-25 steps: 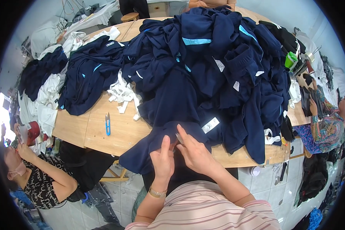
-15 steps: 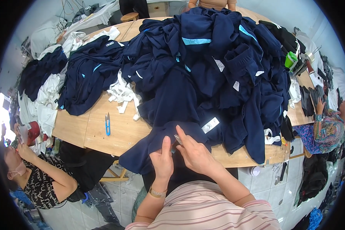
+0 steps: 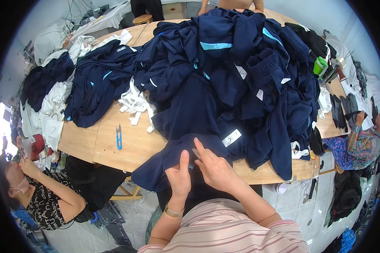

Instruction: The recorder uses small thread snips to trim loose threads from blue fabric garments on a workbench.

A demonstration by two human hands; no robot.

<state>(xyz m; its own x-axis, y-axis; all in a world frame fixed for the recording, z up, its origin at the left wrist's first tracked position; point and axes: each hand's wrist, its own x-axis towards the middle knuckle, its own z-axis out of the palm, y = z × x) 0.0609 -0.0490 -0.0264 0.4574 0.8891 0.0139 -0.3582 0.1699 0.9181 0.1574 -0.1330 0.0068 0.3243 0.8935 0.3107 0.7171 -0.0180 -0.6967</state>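
A navy garment [image 3: 194, 109] is spread before me, its near end hanging over the table's front edge. My left hand [image 3: 179, 173] is closed on that near end, thumb pointing up. Just to its right, my right hand [image 3: 217, 170] grips a small metal tool, which looks like thread snips [image 3: 196, 153]; only the silver tips show, and the rest is inside the hand. The tips point toward my left thumb, and the index finger stretches out above them. A white label [image 3: 232, 138] lies on the navy cloth beyond my right hand.
A large heap of navy garments [image 3: 257, 76] covers the table [image 3: 143, 154]. Blue-handled thread snips [image 3: 119, 137] and white strips [image 3: 135, 101] lie left. More navy clothing [image 3: 99, 80] is farther left. One person [image 3: 50, 189] sits left, another [image 3: 363, 147] right, a third across.
My hands stay nearly in place, and the metal tips shift slightly between them. The person across the table and the one on the right have moved their arms.
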